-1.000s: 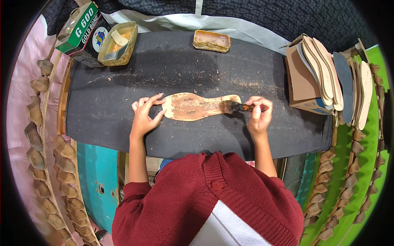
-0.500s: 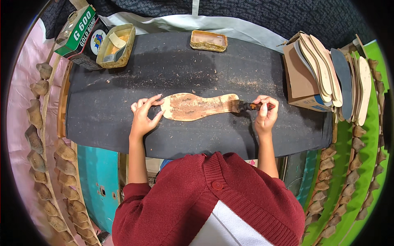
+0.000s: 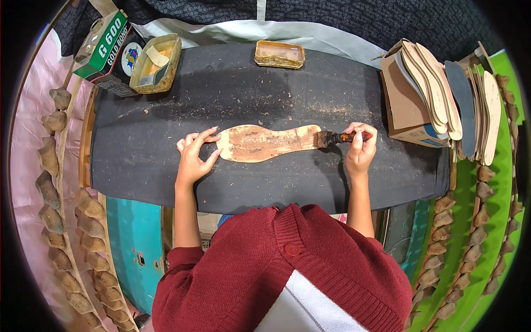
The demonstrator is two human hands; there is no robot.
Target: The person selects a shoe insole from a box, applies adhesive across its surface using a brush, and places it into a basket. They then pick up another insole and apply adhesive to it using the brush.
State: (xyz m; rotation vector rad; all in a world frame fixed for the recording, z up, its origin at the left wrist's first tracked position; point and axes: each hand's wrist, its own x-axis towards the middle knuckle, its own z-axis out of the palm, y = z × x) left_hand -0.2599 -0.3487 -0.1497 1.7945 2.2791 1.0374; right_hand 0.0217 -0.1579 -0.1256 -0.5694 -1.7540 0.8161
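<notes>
A tan insole (image 3: 265, 144), sole-shaped with dark printed marks and a brown, wet-looking smear, lies flat on the black-covered table. At its wide left end, my left hand (image 3: 194, 155) holds the edge between thumb and fingertips, the fingers curved around a gap. My right hand (image 3: 361, 148) grips the handle of a flat brush (image 3: 331, 138). Its dark bristles rest at the narrow right end of the insole, and the handle is stained dark and orange.
A green-and-black can (image 3: 105, 52) and a glue-crusted tub (image 3: 160, 61) stand back left. A shallow tray (image 3: 280, 54) sits at the far edge. Back right, a cardboard box (image 3: 406, 105) has several insoles (image 3: 442, 88) leaning by it. Wooden shoe lasts (image 3: 50, 188) line both sides.
My right hand has moved slightly right and away from me, drawing the brush toward the tip of the insole's narrow end. My left hand and the insole stay in place.
</notes>
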